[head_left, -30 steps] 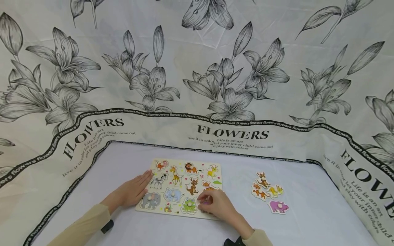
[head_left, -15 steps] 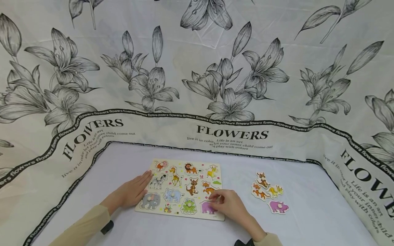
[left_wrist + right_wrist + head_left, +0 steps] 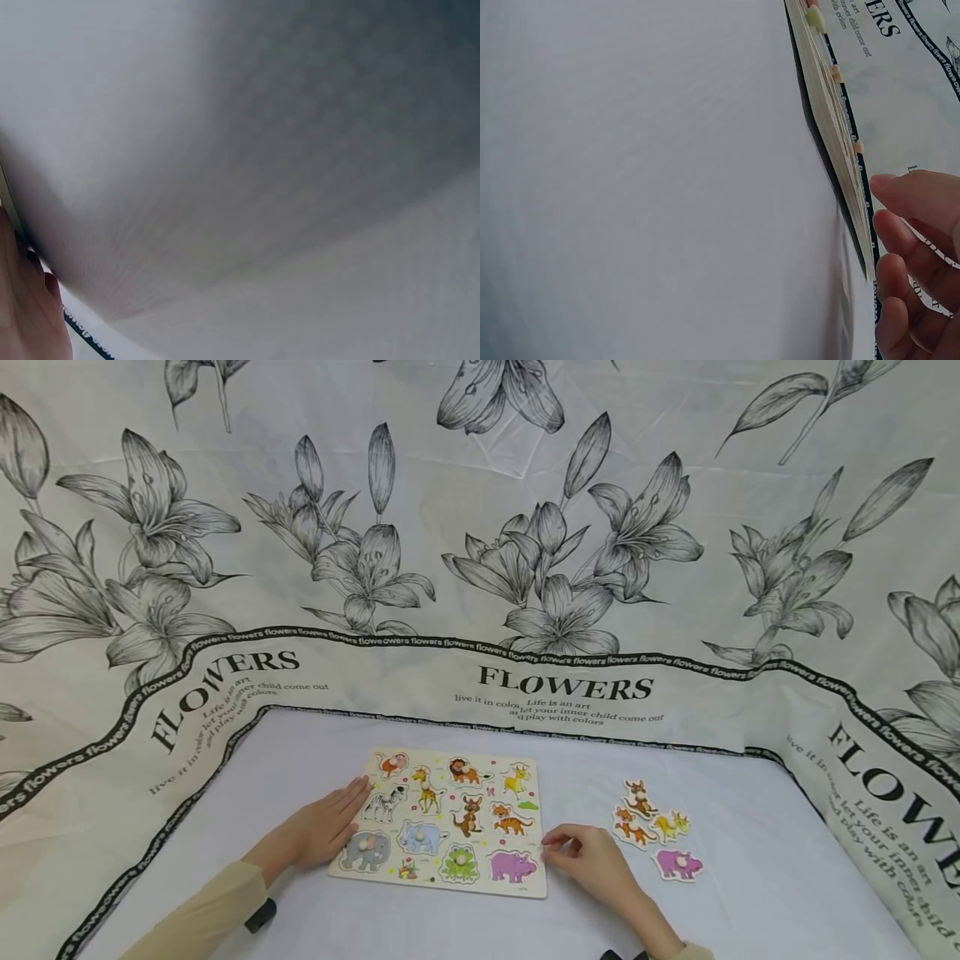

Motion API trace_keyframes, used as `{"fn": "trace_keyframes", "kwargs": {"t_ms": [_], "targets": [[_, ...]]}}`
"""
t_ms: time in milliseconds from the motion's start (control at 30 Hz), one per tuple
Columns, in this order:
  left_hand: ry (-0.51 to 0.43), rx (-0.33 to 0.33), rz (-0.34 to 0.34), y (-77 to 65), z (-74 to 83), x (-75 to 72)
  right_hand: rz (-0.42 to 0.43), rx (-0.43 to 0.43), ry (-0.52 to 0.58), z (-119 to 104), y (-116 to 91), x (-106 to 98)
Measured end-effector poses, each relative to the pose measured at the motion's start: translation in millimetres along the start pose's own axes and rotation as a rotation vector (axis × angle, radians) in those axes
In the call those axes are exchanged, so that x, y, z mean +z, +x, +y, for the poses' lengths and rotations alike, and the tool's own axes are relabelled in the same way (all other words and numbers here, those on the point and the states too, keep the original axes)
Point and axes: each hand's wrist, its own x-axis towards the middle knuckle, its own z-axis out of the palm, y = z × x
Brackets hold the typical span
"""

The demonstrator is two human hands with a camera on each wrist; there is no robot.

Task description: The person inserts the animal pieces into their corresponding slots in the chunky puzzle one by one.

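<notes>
In the head view a cream animal peg puzzle board (image 3: 487,881) lies flat on the white table. My left hand (image 3: 322,827) rests along its left edge with straight fingers. Just off the board's right edge hovers my right hand (image 3: 592,860), fingers loosely bent around nothing. Knobs show on the elephant piece (image 3: 365,850), the blue animal piece (image 3: 422,836) and the frog piece (image 3: 461,863). A purple hippo picture (image 3: 512,867) fills the near right corner. In the right wrist view the right hand's fingers (image 3: 900,232) show a gap between thumb and fingertips.
Right of the right hand lie loose knobbed pieces: a purple hippo (image 3: 678,865), a kangaroo (image 3: 639,797), a tiger (image 3: 633,827) and a yellow antelope (image 3: 672,826). A flower-printed cloth (image 3: 420,685) stands behind the table (image 3: 420,918).
My right hand has moved right, off the board's near right corner, uncovering the tiger and purple hippo pictures. The left hand keeps its place; the loose pieces lie as before.
</notes>
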Motion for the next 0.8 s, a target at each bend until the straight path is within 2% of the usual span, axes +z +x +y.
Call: {"fn": "trace_keyframes", "kwargs": {"t_ms": [433,800], "targets": [[0.009,-0.013,-0.012,-1.1,1.4,-1.6,0.046,0.060,-0.051,22,-6,-22],[0.010,-0.013,-0.014,-0.3,2.2,-2.6,0.046,0.044,-0.092,44,-11,-46]]}}
